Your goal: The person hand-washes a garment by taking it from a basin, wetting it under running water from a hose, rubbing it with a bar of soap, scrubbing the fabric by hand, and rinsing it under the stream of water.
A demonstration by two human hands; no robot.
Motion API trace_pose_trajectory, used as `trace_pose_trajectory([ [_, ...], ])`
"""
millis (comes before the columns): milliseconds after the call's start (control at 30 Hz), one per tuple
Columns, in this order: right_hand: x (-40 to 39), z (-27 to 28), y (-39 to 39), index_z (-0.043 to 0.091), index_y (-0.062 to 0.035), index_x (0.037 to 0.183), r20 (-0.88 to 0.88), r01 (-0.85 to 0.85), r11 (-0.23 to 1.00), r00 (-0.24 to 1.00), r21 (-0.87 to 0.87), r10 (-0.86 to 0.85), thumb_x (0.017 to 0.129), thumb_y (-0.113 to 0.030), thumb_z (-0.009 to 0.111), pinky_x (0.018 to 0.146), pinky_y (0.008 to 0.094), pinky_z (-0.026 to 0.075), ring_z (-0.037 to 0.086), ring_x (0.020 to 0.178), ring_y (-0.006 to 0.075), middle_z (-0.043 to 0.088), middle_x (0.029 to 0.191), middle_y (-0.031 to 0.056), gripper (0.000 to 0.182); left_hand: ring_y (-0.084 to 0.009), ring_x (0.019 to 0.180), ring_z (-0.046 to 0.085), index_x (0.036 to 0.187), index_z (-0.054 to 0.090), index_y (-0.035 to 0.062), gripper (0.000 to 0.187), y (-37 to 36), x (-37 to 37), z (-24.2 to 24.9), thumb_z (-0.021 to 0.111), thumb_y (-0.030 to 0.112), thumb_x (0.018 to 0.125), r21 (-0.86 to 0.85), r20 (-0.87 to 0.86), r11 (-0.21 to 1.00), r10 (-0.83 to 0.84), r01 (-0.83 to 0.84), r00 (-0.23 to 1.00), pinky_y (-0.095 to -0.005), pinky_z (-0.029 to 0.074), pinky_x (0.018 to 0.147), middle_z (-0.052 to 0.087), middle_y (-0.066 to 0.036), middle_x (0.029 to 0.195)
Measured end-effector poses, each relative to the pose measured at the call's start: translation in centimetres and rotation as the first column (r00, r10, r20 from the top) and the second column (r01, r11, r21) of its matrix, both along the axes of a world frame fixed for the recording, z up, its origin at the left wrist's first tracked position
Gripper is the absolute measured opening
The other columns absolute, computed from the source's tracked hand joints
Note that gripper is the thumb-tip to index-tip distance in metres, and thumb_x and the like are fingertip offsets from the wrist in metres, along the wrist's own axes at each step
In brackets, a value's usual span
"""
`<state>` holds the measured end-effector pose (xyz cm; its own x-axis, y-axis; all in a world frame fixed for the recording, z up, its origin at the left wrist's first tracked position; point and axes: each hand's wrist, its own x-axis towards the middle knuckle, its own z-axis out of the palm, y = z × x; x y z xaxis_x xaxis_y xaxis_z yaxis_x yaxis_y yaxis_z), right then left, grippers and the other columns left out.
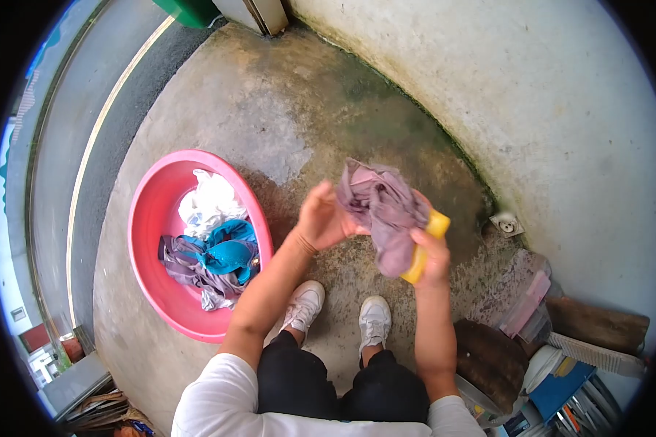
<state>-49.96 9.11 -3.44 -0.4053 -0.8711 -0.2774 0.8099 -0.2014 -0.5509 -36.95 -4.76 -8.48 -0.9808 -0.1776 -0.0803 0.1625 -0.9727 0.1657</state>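
In front of me, my right hand (431,255) is closed round a yellow block (435,224) that looks like a bar of laundry soap. A crumpled mauve garment (386,207) bunches against the block and my right fingers. At the garment's left side, my left hand (328,218) has its thumb raised and its fingers apart. Its fingertips reach the cloth and are partly hidden by it. To the left, a pink basin (144,269) on the ground holds a white garment (210,200), a blue bra (229,251) and a greyish-purple garment (182,258).
Wet concrete (270,102) lies underfoot, with a drain (506,225) by the white wall (561,109). Boards, a wooden piece (492,364) and plastic items crowd the lower right. A green container (193,11) stands at the top, and a road runs along the left.
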Motion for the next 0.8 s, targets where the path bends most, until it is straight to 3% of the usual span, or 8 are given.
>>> trace_pose_trajectory([
  [133,-0.1,1.0,1.2,0.037,0.0003,0.13,0.054,0.02,0.997,0.998,0.077,-0.024,0.076,-0.009,0.057,0.094,0.036,0.041,0.053,0.107,0.0239,0.051,0.12,0.0148,0.058,-0.0282,0.122,0.042,0.136,0.032,0.0041,0.066,-0.5,-0.2,-1.4,0.042,0.048,0.088,0.028,0.187,0.974,0.216,-0.225,0.958,-0.0451,0.036,0.101,0.044,-0.015,0.131],
  [233,-0.7,-4.1,1.1,0.042,-0.0029,0.127,-0.424,0.041,0.896,0.89,0.443,0.168,0.081,-0.01,0.061,0.074,0.0283,0.047,0.056,0.084,0.0149,0.056,0.101,0.0072,0.051,-0.0309,0.119,0.045,0.134,0.034,0.0027,0.058,1.9,-1.1,-4.6,0.029,0.045,0.095,0.225,0.148,0.93,0.261,-0.289,0.954,-0.0466,0.035,0.102,0.045,-0.016,0.13],
  [367,-1.0,-4.6,0.3,0.044,-0.0031,0.125,-0.917,0.56,0.729,0.299,0.394,0.265,0.081,-0.018,0.065,0.074,0.0332,0.046,0.054,0.085,0.02,0.055,0.097,0.0121,0.051,-0.0259,0.123,0.042,0.139,0.027,0.0095,0.049,2.6,-1.2,-3.4,0.034,0.032,0.096,0.262,0.044,0.963,0.061,-0.07,0.997,-0.0403,0.031,0.106,0.041,-0.012,0.135],
  [467,1.6,-3.3,-2.7,0.046,-0.0129,0.125,-0.975,0.379,0.921,-0.158,0.087,0.157,0.081,-0.038,0.063,0.081,0.0404,0.04,0.051,0.097,0.0272,0.051,0.103,0.0124,0.053,-0.0272,0.123,0.041,0.139,0.028,0.0129,0.049,3.9,-1.6,-6.3,0.033,0.036,0.096,0.33,0.046,0.936,0.113,-0.122,0.992,-0.0443,0.03,0.106,0.04,-0.012,0.135],
  [500,2.4,-3.6,-3.3,0.048,-0.0184,0.123,-0.925,0.29,0.954,-0.336,0.079,0.179,0.082,-0.043,0.058,0.083,0.0428,0.037,0.049,0.1,0.0282,0.051,0.104,0.0124,0.049,-0.0253,0.121,0.043,0.136,0.032,0.0128,0.049,5.2,-2.2,-6.1,0.035,0.039,0.095,-0.137,0.19,0.967,0.24,-0.216,0.952,-0.0428,0.032,0.105,0.042,-0.012,0.133],
  [533,3.1,-4.6,-3.7,0.049,-0.024,0.12,-0.846,0.198,0.976,-0.503,0.088,0.179,0.083,-0.049,0.054,0.084,0.0452,0.034,0.048,0.103,0.0292,0.05,0.104,0.0125,0.045,-0.0246,0.117,0.047,0.131,0.037,0.0096,0.045,6.1,-3.0,-6.0,0.038,0.036,0.095,-0.076,0.119,0.92,0.391,-0.384,0.913,-0.0403,0.036,0.102,0.046,-0.011,0.128],
  [667,1.6,-8.9,-5.1,0.051,-0.0274,0.114,-0.846,0.423,0.892,-0.407,0.159,0.344,0.083,-0.05,0.051,0.085,0.0459,0.031,0.047,0.106,0.0281,0.05,0.103,0.0123,0.038,-0.0221,0.113,0.051,0.126,0.043,0.007,0.039,6.1,-2.3,-4.2,0.039,0.031,0.095,0.093,0.469,0.945,0.236,-0.314,0.851,-0.0362,0.04,0.1,0.05,-0.009,0.125],
  [800,-0.6,-11.5,-4.5,0.05,-0.0206,0.117,-0.844,0.401,0.768,0.423,0.5,0.328,0.089,-0.038,0.05,0.089,0.0399,0.038,0.049,0.105,0.0249,0.051,0.11,0.0112,0.033,-0.0206,0.112,0.051,0.125,0.044,0.0059,0.037,6.2,-2.7,-4.6,0.04,0.027,0.095,-0.105,0.542,0.957,0.282,-0.27,0.792,-0.0361,0.04,0.099,0.051,-0.01,0.124],
])
